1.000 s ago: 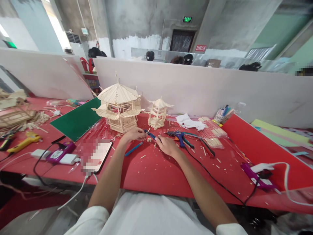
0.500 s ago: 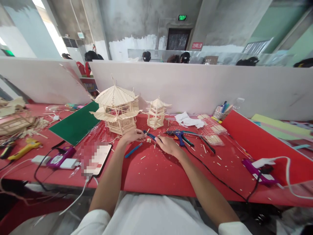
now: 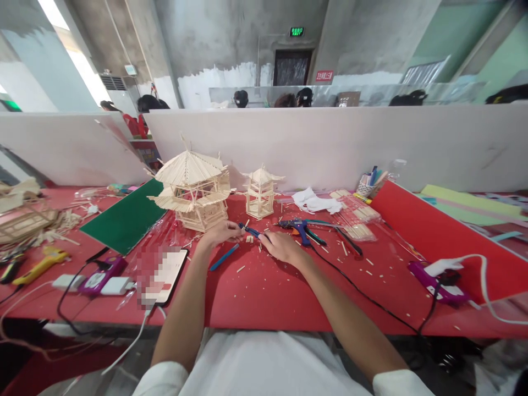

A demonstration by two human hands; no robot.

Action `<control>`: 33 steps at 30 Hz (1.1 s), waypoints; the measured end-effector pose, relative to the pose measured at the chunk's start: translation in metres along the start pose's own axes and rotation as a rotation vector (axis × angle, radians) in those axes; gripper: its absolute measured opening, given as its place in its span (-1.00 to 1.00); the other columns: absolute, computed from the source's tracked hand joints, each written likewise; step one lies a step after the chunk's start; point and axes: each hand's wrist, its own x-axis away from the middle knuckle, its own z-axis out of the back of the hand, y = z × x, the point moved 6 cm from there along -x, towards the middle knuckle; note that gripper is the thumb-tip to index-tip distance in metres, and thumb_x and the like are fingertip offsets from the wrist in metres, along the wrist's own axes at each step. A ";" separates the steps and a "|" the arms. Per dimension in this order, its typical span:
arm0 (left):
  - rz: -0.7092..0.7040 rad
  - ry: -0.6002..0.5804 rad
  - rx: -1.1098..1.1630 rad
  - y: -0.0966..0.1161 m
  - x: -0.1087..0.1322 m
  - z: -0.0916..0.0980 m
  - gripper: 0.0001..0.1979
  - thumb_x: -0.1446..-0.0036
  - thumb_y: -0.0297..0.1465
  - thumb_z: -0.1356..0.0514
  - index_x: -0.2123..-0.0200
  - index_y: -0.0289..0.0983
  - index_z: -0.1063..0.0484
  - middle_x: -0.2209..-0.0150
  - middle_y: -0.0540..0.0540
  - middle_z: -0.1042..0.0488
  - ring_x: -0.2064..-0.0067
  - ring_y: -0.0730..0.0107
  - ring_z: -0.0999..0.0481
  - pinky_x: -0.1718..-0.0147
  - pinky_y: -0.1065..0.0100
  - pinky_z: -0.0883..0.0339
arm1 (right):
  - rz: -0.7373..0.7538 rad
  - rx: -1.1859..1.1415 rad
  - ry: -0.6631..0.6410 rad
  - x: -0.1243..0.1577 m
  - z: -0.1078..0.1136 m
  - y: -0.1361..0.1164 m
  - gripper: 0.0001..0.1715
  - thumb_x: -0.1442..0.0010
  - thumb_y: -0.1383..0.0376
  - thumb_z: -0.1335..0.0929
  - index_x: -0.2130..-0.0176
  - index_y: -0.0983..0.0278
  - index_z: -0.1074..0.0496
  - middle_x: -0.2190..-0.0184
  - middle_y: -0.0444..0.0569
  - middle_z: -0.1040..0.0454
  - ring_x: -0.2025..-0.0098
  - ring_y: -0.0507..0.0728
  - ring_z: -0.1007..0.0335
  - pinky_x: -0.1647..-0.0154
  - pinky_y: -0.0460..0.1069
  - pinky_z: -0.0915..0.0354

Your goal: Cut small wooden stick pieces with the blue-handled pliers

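My left hand (image 3: 220,232) rests on the red table (image 3: 264,291) in front of the large stick pavilion (image 3: 190,190), fingers pinched on a small piece I cannot make out. My right hand (image 3: 281,245) lies just to its right, closed on the handles of blue-handled cutters (image 3: 248,230) whose tip points toward the left hand. Short cut stick bits (image 3: 249,238) lie between the two hands. A smaller stick pavilion (image 3: 259,192) stands behind the hands. A blue stick (image 3: 224,257) lies on the table below my left hand.
A blue glue gun (image 3: 303,230) with a black cord lies right of my hands. A phone (image 3: 161,269), a purple device (image 3: 99,278), a yellow glue gun (image 3: 37,265) and a green mat (image 3: 124,214) sit at left. Bagged sticks (image 3: 357,217), white cloth (image 3: 314,202), purple glue gun (image 3: 437,280) are right.
The view has tilted a little; both hands stay together in front of the large pavilion with almost no movement.
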 end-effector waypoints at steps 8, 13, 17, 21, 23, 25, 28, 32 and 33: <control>-0.016 -0.006 0.002 -0.002 -0.002 0.002 -0.65 0.15 -0.11 -0.38 0.44 -0.30 -0.54 0.42 -0.04 -0.57 0.37 0.45 -0.51 0.25 0.43 -0.40 | 0.002 -0.002 0.001 0.001 0.002 -0.002 -0.38 -0.46 0.06 0.00 0.13 0.28 -0.47 0.17 0.07 -0.59 0.10 0.17 -0.51 0.21 -0.07 -0.16; -0.007 0.016 -0.014 0.001 0.000 0.004 -0.64 0.16 -0.10 -0.38 0.46 -0.29 -0.54 0.43 -0.04 -0.57 0.38 0.44 -0.50 0.27 0.42 -0.39 | 0.013 0.007 0.016 0.001 0.001 -0.004 -0.38 -0.46 0.07 0.00 0.12 0.30 -0.47 0.18 0.10 -0.59 0.12 0.18 -0.52 0.21 -0.06 -0.16; -0.012 0.024 -0.014 0.001 0.000 0.004 -0.62 0.17 -0.08 -0.39 0.48 -0.30 -0.53 0.44 -0.05 -0.56 0.42 0.45 -0.49 0.30 0.42 -0.38 | 0.013 0.022 0.037 0.001 0.000 -0.006 -0.37 -0.45 0.07 0.01 0.14 0.30 -0.47 0.22 0.11 -0.59 0.15 0.19 -0.53 0.23 -0.05 -0.16; -0.014 0.034 -0.027 0.000 -0.001 0.005 -0.61 0.15 -0.06 -0.38 0.46 -0.30 -0.54 0.44 -0.06 -0.57 0.41 0.44 -0.50 0.32 0.42 -0.38 | -0.002 0.014 0.049 0.000 -0.001 -0.006 -0.35 -0.45 0.07 0.01 0.18 0.30 -0.48 0.24 0.11 -0.60 0.15 0.19 -0.53 0.22 -0.05 -0.17; -0.018 0.037 -0.020 0.001 -0.001 0.005 -0.62 0.15 -0.07 -0.37 0.46 -0.29 -0.54 0.44 -0.05 -0.56 0.41 0.44 -0.50 0.32 0.42 -0.38 | -0.015 0.009 0.055 0.000 -0.001 -0.005 -0.34 -0.45 0.07 0.01 0.20 0.30 -0.49 0.26 0.12 -0.60 0.16 0.19 -0.54 0.22 -0.05 -0.17; -0.032 0.040 -0.008 0.003 -0.001 0.004 -0.62 0.15 -0.07 -0.37 0.47 -0.29 -0.53 0.45 -0.05 -0.56 0.41 0.45 -0.49 0.32 0.42 -0.37 | -0.025 0.006 0.059 -0.001 -0.002 -0.005 -0.32 -0.45 0.07 0.01 0.21 0.31 -0.51 0.28 0.13 -0.60 0.18 0.20 -0.54 0.22 -0.05 -0.18; -0.055 0.047 -0.004 0.006 0.000 0.004 -0.63 0.15 -0.08 -0.37 0.49 -0.29 -0.52 0.46 -0.04 -0.55 0.42 0.46 -0.47 0.32 0.42 -0.37 | -0.032 0.012 0.069 -0.002 -0.003 -0.005 -0.28 -0.45 0.06 0.03 0.23 0.32 -0.52 0.30 0.16 -0.60 0.21 0.22 -0.55 0.24 -0.03 -0.19; -0.077 0.060 0.005 0.008 0.000 0.005 -0.62 0.13 -0.07 -0.37 0.47 -0.29 -0.53 0.45 -0.04 -0.55 0.43 0.46 -0.46 0.32 0.42 -0.38 | -0.042 0.036 0.121 -0.004 0.000 -0.006 -0.26 -0.44 0.05 0.03 0.25 0.34 -0.52 0.31 0.21 -0.60 0.22 0.26 -0.55 0.26 0.00 -0.20; -0.086 0.061 0.008 0.008 0.000 0.005 -0.62 0.13 -0.06 -0.37 0.46 -0.29 -0.53 0.45 -0.04 -0.54 0.43 0.47 -0.46 0.32 0.42 -0.38 | -0.046 0.037 0.128 -0.005 0.000 -0.006 -0.25 -0.44 0.04 0.04 0.25 0.34 -0.52 0.31 0.21 -0.60 0.22 0.27 -0.55 0.26 0.01 -0.21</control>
